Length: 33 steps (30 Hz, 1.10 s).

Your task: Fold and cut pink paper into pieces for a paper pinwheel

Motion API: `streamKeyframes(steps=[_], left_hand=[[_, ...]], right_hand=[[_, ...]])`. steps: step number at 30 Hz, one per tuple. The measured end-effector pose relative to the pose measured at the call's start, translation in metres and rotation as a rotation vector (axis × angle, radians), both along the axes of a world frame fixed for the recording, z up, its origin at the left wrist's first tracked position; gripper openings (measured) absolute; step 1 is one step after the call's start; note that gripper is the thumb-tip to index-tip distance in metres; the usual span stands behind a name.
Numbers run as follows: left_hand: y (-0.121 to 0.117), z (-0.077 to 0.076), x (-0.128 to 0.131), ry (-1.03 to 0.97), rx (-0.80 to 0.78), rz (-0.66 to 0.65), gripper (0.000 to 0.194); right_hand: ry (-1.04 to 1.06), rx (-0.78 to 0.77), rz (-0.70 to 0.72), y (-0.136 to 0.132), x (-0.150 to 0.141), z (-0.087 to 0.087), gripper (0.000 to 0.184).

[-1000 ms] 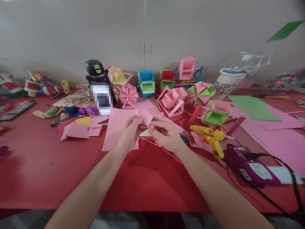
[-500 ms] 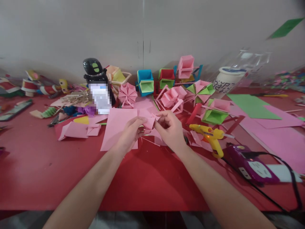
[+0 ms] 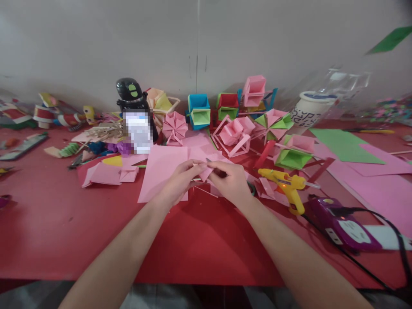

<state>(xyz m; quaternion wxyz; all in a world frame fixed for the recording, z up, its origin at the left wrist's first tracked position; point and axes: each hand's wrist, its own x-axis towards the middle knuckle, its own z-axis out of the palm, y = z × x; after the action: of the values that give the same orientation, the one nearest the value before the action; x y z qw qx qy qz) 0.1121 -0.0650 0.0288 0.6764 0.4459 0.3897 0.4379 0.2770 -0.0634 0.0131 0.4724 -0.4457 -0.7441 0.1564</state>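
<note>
Between my two hands is a small folded piece of pink paper [image 3: 206,172], held just above the table. My left hand [image 3: 182,180] pinches its left side, thumb on top. On the other side, my right hand [image 3: 230,178] grips the paper between thumb and curled fingers. The fingers partly hide its folds. A flat sheet of pink paper [image 3: 161,171] lies under and beside my left hand. More pink paper lies behind the hands, and a green tape roll [image 3: 251,188] shows partly beside my right wrist.
A yellow glue gun [image 3: 285,184] with a lit orange light lies to the right, near a purple power strip [image 3: 346,225] with a black cord. Folded paper models [image 3: 198,112] line the back. A phone [image 3: 139,131] leans on a black bottle [image 3: 130,92]. Folded pink pieces [image 3: 104,174] lie left.
My right fingers have closed further over the pink paper, and both hands are drawn closer around it. The whole view has shifted slightly.
</note>
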Motion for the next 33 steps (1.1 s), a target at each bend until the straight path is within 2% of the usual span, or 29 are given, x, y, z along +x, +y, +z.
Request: streamKeyframes(steps=[7,13,16,18,21,25,30,33], left_hand=[[0.0,0.0,-0.001,-0.002,-0.004,-0.008,0.028],[0.003,-0.001,-0.002,-0.007,0.01,0.049,0.029],[0.005,-0.001,-0.003,-0.066,0.032,0.106,0.025],[0.007,-0.002,-0.003,-0.108,0.047,0.133,0.025],[0.007,-0.003,-0.002,-0.147,0.049,0.138,0.024],[0.005,-0.003,-0.001,-0.148,0.038,0.122,0.024],[0.003,-0.001,0.001,-0.155,-0.019,0.098,0.026],[0.003,-0.003,0.001,-0.144,-0.012,0.076,0.025]], right_hand=[[0.065,-0.029,-0.016,0.0,-0.001,-0.002,0.035],[0.144,-0.053,0.045,-0.002,-0.003,0.001,0.036],[0.264,-0.071,0.081,-0.003,-0.006,0.001,0.032],[0.311,-0.072,0.103,-0.003,-0.007,0.001,0.023],[0.185,-0.052,0.182,-0.002,-0.005,0.003,0.01],[0.025,-0.027,0.311,-0.003,-0.006,0.007,0.019],[-0.024,0.035,0.293,-0.002,-0.011,0.007,0.006],[-0.051,0.032,0.265,0.0,-0.011,0.005,0.008]])
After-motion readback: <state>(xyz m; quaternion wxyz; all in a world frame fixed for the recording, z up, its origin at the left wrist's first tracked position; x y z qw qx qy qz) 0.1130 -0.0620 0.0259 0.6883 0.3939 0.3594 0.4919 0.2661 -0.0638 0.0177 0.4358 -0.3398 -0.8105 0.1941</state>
